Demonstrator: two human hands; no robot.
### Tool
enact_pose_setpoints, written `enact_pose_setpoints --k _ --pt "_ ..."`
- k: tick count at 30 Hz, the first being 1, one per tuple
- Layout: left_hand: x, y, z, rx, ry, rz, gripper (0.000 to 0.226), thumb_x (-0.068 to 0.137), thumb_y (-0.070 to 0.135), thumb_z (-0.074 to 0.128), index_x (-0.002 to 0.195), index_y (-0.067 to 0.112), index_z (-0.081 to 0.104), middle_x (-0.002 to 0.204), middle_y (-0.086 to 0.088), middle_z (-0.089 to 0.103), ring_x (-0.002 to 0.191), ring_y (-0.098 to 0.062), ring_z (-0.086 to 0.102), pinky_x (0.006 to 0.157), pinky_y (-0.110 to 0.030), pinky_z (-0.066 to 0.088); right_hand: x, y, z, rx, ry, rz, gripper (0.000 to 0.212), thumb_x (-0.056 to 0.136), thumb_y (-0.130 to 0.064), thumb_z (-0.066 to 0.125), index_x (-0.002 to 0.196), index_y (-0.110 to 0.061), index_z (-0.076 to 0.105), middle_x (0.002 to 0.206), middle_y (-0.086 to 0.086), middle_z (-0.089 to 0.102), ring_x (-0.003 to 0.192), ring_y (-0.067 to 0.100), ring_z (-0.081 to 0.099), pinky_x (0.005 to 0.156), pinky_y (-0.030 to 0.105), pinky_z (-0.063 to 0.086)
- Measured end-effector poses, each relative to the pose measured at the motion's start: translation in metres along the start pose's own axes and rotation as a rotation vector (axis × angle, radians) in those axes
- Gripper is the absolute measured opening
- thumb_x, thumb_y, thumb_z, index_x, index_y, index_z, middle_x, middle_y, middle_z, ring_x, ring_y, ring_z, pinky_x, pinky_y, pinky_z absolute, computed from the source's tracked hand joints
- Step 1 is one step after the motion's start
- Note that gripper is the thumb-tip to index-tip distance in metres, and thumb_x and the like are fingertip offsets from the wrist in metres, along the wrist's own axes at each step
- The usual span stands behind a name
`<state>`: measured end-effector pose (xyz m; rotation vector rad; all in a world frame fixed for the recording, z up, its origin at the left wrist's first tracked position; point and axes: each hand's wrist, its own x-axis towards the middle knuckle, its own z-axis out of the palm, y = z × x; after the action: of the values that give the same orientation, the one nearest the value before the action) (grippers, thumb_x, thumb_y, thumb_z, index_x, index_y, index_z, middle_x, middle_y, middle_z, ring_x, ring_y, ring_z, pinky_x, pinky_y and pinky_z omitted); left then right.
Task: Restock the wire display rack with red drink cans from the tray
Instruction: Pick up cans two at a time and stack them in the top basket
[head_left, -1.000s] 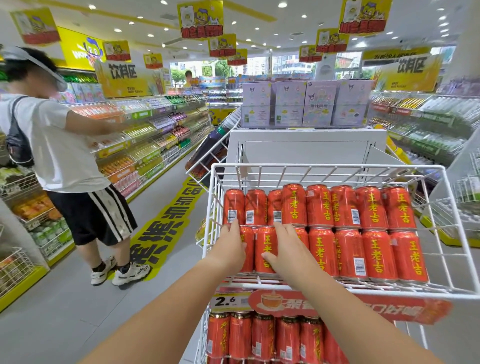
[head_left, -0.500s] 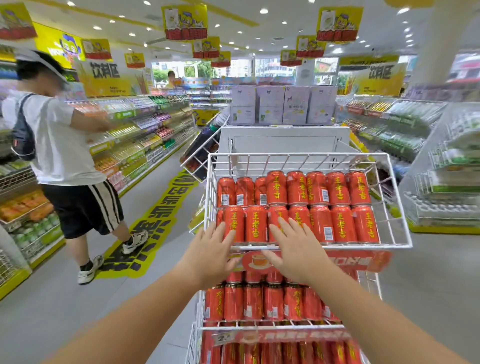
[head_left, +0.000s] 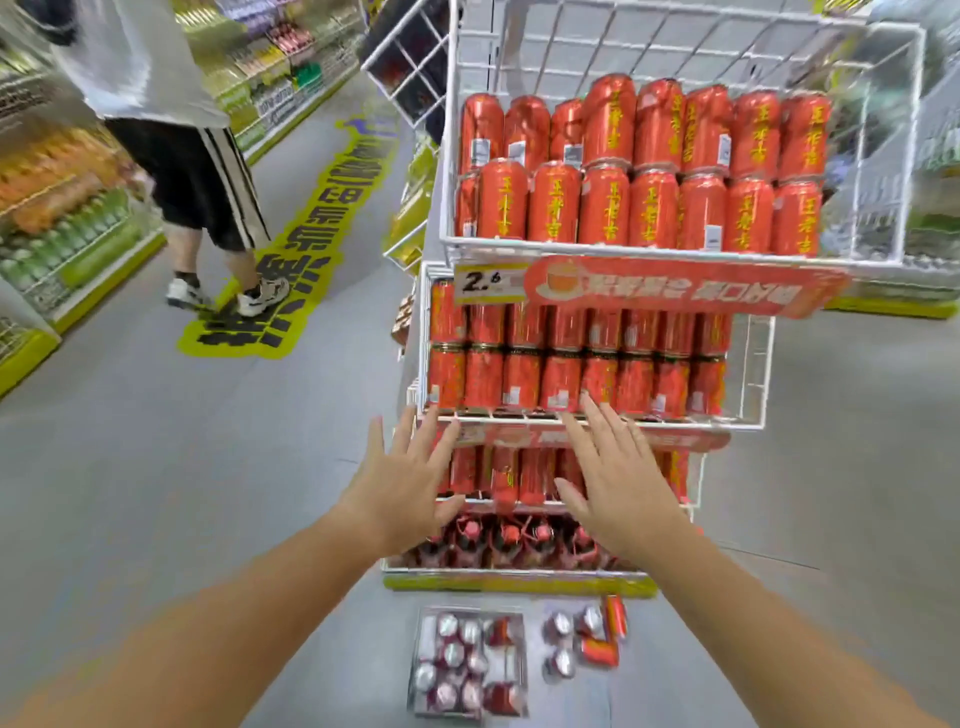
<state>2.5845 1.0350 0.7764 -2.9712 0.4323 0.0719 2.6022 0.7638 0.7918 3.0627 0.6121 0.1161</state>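
The white wire display rack (head_left: 448, 156) stands ahead with several tiers full of red drink cans (head_left: 654, 208). On the floor in front of it lies a tray (head_left: 418, 670) with several cans standing in it. A few loose cans (head_left: 597, 649) lie to its right. My left hand (head_left: 402, 483) and my right hand (head_left: 613, 478) hover in front of the rack's lower tiers, fingers spread, holding nothing. Both are well above the tray.
A person in a white shirt and black shorts (head_left: 192, 171) walks in the aisle at the left, beside stocked shelves (head_left: 67, 223). A yellow floor sticker (head_left: 291, 270) runs along the grey floor. A price sign (head_left: 488, 283) hangs under the top tier.
My view has tilted down, bringing the floor tray into sight. Both hands have come off the top tier's cans and dropped lower, fingers spread. The person at the left has stepped on.
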Motion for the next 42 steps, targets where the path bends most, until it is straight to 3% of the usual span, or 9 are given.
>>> enact_pose_setpoints --k 3,8,14,19,23,26,30,35,42 --pt "-0.007 0.011 0.068 -0.049 -0.066 -0.001 0.086 0.087 0.066 0.04 0.152 0.01 0.042 0.152 -0.023 0.047 0.14 -0.046 0.043 0.106 -0.07 0.037 -0.019 0.002 0.071 0.04 -0.067 0.016 0.075 0.088 -0.045 0.059 0.152 -0.012 0.038 0.162 0.015 0.029 0.149 0.034 0.03 0.123 0.046 0.017" --pt "-0.02 0.04 0.198 -0.077 -0.172 0.054 0.083 0.087 0.062 0.038 0.148 0.007 0.049 0.147 -0.023 0.053 0.136 -0.044 0.049 0.106 -0.066 0.042 -0.053 0.002 0.209 0.065 -0.244 -0.004 0.071 0.085 -0.048 0.04 0.142 -0.007 0.052 0.15 0.02 0.048 0.136 0.038 0.049 0.116 0.047 0.03" --pt "-0.042 0.073 0.381 -0.117 -0.366 0.047 0.085 0.079 0.062 0.043 0.14 0.005 0.058 0.138 -0.025 0.061 0.126 -0.045 0.059 0.099 -0.066 0.048 -0.096 -0.005 0.39 0.156 -0.448 -0.014 0.07 0.091 -0.045 0.059 0.15 -0.012 0.041 0.159 0.016 0.035 0.145 0.036 0.037 0.117 0.05 0.034" --pt "-0.058 0.083 0.529 -0.108 -0.512 0.042 0.09 0.073 0.065 0.039 0.135 0.003 0.061 0.127 -0.023 0.067 0.118 -0.044 0.064 0.093 -0.064 0.052 -0.12 -0.009 0.527 0.252 -0.633 0.033 0.074 0.099 -0.052 0.031 0.16 -0.017 0.01 0.168 0.007 0.006 0.155 0.029 0.004 0.124 0.042 0.012" --pt "-0.072 0.095 0.634 -0.163 -0.566 -0.017 0.094 0.075 0.069 0.037 0.136 0.001 0.06 0.127 -0.023 0.068 0.119 -0.045 0.064 0.09 -0.063 0.054 -0.137 -0.023 0.621 0.506 -0.695 0.248 0.069 0.102 -0.04 0.043 0.159 -0.015 0.013 0.159 0.009 0.025 0.146 0.024 0.019 0.118 0.033 0.019" --pt "-0.075 0.106 0.692 -0.281 -0.509 -0.129 0.104 0.076 0.075 0.033 0.153 0.007 0.038 0.152 -0.017 0.049 0.141 -0.041 0.044 0.111 -0.06 0.039 -0.14 -0.035 0.678 0.637 -0.713 0.387 0.067 0.1 -0.03 0.052 0.157 -0.014 0.02 0.136 0.004 0.042 0.132 0.023 0.035 0.1 0.025 0.028" --pt "-0.065 0.11 0.752 -0.503 -0.487 -0.261 0.101 0.072 0.063 0.066 0.155 0.025 0.023 0.159 -0.006 0.031 0.145 -0.034 0.035 0.117 -0.051 0.031 -0.124 -0.045 0.741 0.732 -0.62 0.59 0.033 0.09 -0.026 0.059 0.121 -0.024 0.047 0.09 0.005 0.066 0.083 0.026 0.066 0.072 0.04 0.054" --pt "-0.057 0.102 0.794 -0.791 -0.369 -0.364 0.083 0.064 0.051 0.081 0.137 0.04 0.044 0.148 0.002 0.035 0.128 -0.025 0.053 0.103 -0.044 0.049 -0.097 -0.055 0.781 0.836 -0.471 0.886 0.031 0.089 -0.021 0.062 0.118 -0.015 0.052 0.095 0.001 0.061 0.09 0.027 0.056 0.075 0.031 0.036" --pt "-0.06 0.091 0.818 -0.927 -0.327 -0.32 0.083 0.056 0.052 0.091 0.129 0.048 0.051 0.145 0.012 0.033 0.127 -0.014 0.052 0.105 -0.038 0.049 -0.085 -0.084 0.812 1.008 -0.147 1.246 0.053 0.084 -0.015 0.072 0.125 -0.009 0.04 0.086 -0.012 0.055 0.086 0.023 0.06 0.079 0.034 0.043"
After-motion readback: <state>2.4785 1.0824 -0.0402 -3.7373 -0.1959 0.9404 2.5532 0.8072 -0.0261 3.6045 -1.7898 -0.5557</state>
